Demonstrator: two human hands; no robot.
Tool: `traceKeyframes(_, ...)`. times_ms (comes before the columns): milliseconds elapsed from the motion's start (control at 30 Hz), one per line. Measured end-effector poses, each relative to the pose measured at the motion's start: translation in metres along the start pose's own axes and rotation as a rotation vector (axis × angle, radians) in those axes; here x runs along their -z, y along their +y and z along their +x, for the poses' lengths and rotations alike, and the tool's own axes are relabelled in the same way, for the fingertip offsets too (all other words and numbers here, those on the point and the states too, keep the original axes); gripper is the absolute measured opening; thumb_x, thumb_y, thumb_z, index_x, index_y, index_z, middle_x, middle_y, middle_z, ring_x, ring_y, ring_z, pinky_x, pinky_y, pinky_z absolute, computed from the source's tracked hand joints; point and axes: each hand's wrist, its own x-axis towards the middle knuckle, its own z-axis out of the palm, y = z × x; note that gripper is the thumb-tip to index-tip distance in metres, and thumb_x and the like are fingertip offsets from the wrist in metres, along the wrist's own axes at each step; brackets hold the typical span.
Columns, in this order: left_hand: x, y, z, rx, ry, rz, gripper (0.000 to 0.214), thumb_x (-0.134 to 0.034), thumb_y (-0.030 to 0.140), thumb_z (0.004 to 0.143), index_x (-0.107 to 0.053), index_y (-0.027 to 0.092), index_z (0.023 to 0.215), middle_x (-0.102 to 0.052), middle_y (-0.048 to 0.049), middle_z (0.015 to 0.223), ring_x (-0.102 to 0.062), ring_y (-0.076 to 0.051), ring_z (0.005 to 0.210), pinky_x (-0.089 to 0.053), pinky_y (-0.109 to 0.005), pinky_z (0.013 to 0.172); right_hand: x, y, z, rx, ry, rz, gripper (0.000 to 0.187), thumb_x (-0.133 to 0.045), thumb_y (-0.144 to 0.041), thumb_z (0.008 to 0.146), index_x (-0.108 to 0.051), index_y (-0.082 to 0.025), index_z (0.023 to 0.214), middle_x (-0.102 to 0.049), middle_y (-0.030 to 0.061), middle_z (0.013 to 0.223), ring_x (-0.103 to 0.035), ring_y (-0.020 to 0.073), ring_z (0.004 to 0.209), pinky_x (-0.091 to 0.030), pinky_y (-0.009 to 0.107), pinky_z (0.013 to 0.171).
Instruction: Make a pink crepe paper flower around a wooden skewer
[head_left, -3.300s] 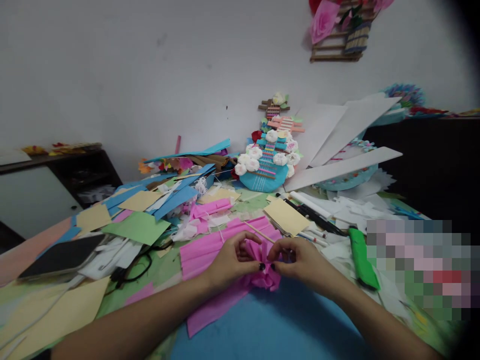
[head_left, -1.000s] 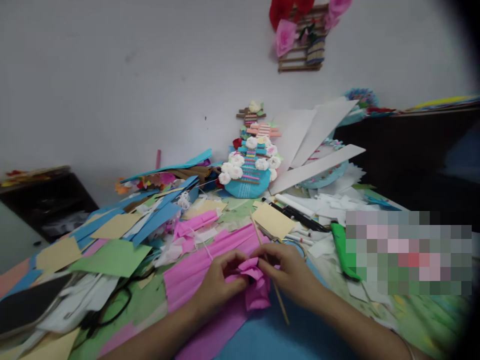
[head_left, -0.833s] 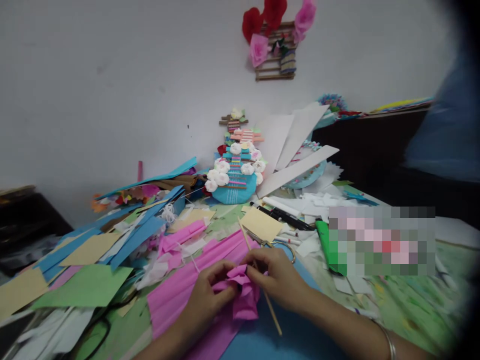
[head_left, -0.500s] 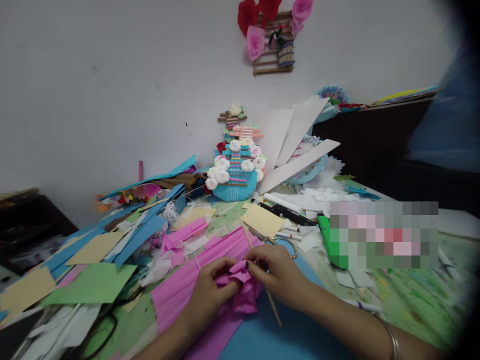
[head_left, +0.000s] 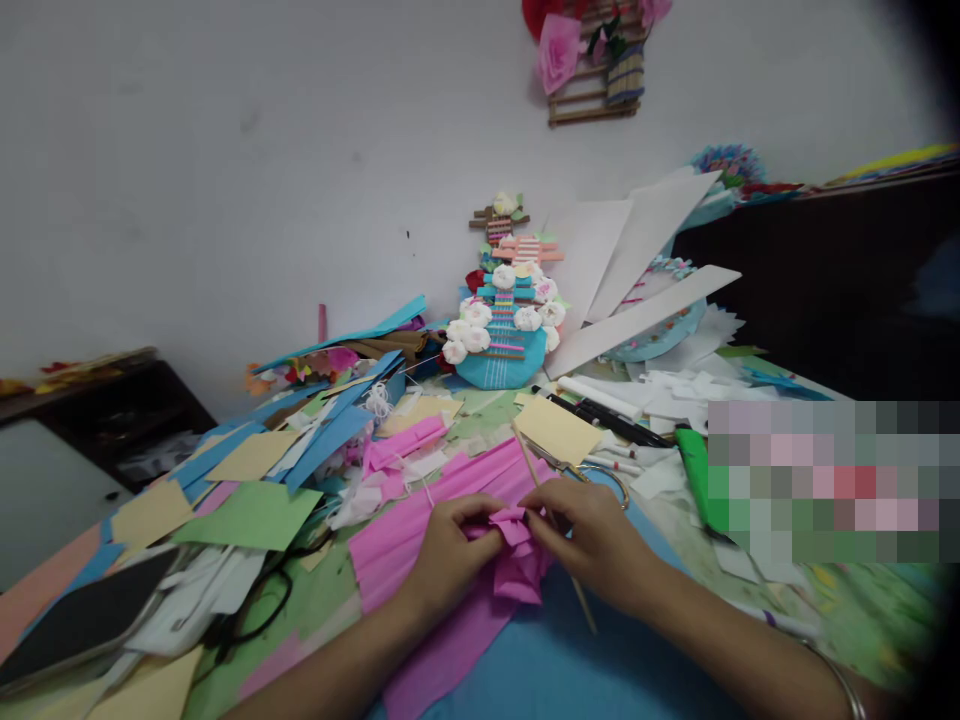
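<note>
Both my hands meet over a bunched pink crepe-paper flower (head_left: 519, 560) near the table's front. My left hand (head_left: 448, 553) curls round its left side, fingers closed on the paper. My right hand (head_left: 592, 535) pinches the top folds from the right. A thin wooden stick (head_left: 555, 540) runs under my right hand, from the pleated paper towards me; whether the fingers grip it I cannot tell. The flower lies over a pleated pink crepe sheet (head_left: 420, 530) and a blue sheet (head_left: 570, 660).
Scissors (head_left: 592, 470) lie just behind my right hand. Blue, green and cream paper scraps (head_left: 247, 510) pile up at left, with a dark phone (head_left: 82, 620). A blue decorated craft piece (head_left: 502, 340), white boards (head_left: 637, 310), pens (head_left: 600, 410) and a green tool (head_left: 697, 470) stand behind.
My hands stay on the pink flower, working its folds; the stick has come up under my right hand. The view swings left and back.
</note>
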Motion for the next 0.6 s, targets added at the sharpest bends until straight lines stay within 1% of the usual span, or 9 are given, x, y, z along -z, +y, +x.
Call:
traceKeyframes(67, -0.0004, 0.0001, -0.0005, 0.01, 0.004, -0.007, 0.008, -0.063, 0.014, 0.063, -0.07, 0.012, 0.068, -0.065, -0.0008, 0.061, -0.055, -0.013, 0.058, -0.042, -0.021, 0.055, -0.0016, -0.0009, -0.0006, -0.014, 0.016, -0.026, 0.015, -0.051, -0.012, 0.08, -0.065, -0.017, 0.077, -0.062, 0.0008, 0.063, -0.052, 0.0111, 0.056, -0.035, 0.022, 0.055)
traceKeyframes(167, -0.0003, -0.0008, -0.001, -0.015, -0.01, 0.032, 0.012, -0.063, 0.012, 0.062, -0.071, 0.012, 0.07, -0.066, -0.001, 0.064, -0.056, -0.013, 0.06, -0.042, -0.021, 0.057, -0.0024, -0.0026, 0.0001, -0.06, 0.037, -0.047, 0.014, -0.051, -0.013, 0.079, -0.063, -0.017, 0.072, -0.06, -0.0003, 0.058, -0.05, 0.0103, 0.053, -0.033, 0.022, 0.053)
traceKeyframes(300, -0.0002, -0.0026, -0.0009, -0.041, -0.028, 0.065, 0.017, -0.063, 0.008, 0.059, -0.071, 0.012, 0.073, -0.067, -0.0003, 0.067, -0.057, -0.014, 0.063, -0.042, -0.021, 0.059, -0.0018, -0.0017, 0.0024, -0.095, -0.016, -0.014, 0.012, -0.053, -0.013, 0.078, -0.063, -0.017, 0.073, -0.059, -0.0011, 0.058, -0.051, 0.0101, 0.052, -0.032, 0.021, 0.052)
traceKeyframes(433, -0.001, -0.0024, 0.0001, -0.051, -0.027, 0.049, 0.019, -0.062, 0.007, 0.058, -0.071, 0.013, 0.074, -0.068, -0.0008, 0.07, -0.06, -0.016, 0.067, -0.044, -0.022, 0.062, -0.0028, 0.0017, 0.0014, -0.061, -0.029, -0.025, 0.012, -0.053, -0.015, 0.081, -0.063, -0.018, 0.077, -0.061, -0.0006, 0.061, -0.052, 0.0109, 0.054, -0.033, 0.022, 0.053)
traceKeyframes(533, -0.001, -0.0013, 0.0003, -0.034, -0.028, 0.022, 0.017, -0.062, 0.009, 0.061, -0.071, 0.013, 0.074, -0.068, -0.0011, 0.07, -0.06, -0.015, 0.067, -0.045, -0.022, 0.062, -0.0056, 0.0033, -0.0016, -0.015, 0.012, -0.086, 0.014, -0.05, -0.015, 0.082, -0.061, -0.017, 0.075, -0.061, 0.0008, 0.063, -0.053, 0.0117, 0.056, -0.034, 0.023, 0.054)
traceKeyframes(600, -0.0004, -0.0007, 0.0001, -0.021, -0.036, -0.015, 0.016, -0.061, 0.01, 0.061, -0.072, 0.013, 0.072, -0.067, -0.0004, 0.066, -0.059, -0.014, 0.063, -0.044, -0.021, 0.059, -0.0082, 0.0036, -0.004, 0.037, 0.052, -0.14, 0.015, -0.049, -0.014, 0.083, -0.061, -0.017, 0.074, -0.062, 0.0022, 0.065, -0.054, 0.0124, 0.057, -0.034, 0.024, 0.056)
